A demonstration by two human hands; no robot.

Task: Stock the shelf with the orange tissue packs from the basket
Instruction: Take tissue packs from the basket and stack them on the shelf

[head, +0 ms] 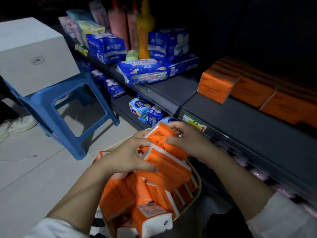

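Orange tissue packs (217,86) stand side by side as rectangular blocks along the back of the dark, flat metal shelf (240,124). Below the shelf's front edge, a round, pale basket (198,184) is heaped with more of them: soft, glossy orange wraps with white ends, lying at all angles. Over the heap one pack (164,140), lettered COTTON, is tilted, its long axis running from far left to near right. The left hand (127,157) and the right hand (190,143) both curl their fingers round it.
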